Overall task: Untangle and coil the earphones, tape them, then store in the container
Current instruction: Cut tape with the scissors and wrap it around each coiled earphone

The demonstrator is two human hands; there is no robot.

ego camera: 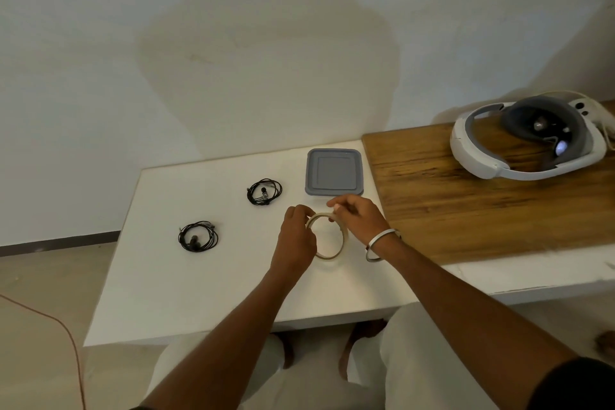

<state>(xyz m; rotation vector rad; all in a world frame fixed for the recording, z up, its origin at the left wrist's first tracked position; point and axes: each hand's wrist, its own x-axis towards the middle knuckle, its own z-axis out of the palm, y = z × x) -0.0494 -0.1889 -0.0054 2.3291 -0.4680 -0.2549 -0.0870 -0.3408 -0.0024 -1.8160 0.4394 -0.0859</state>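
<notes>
**Both hands on the tape ring, two coils waiting on the white table**

Left hand (297,236) curled round the left side of the tape (329,236), gripping the ring and holding it just above the table (186,289). Right hand (357,218) at the ring's far edge, thumb and forefinger pinched together there; too small and blurred to tell whether a strip end is between them or only the rim. Silver bangle (382,245) round the right wrist.

Two black earphone bundles lying flat on the white top, both already wound into loose loops, well apart from each other. Near coil (198,236) to the left of the hands; far coil (264,191) further back, between the near coil and the container. No tape to be made out on either at this size.

Grey square container (333,172) at the back of the white top, lid on, just beyond the right hand and just beside the wooden board (466,210). Nothing resting on the lid.

White headset (529,140) with a dark face pad sitting on the board at far right, well apart from the hands. Thin orange cable (71,343) curving across the floor at lower left. Pale-trousered knees visible under the table edge.
</notes>
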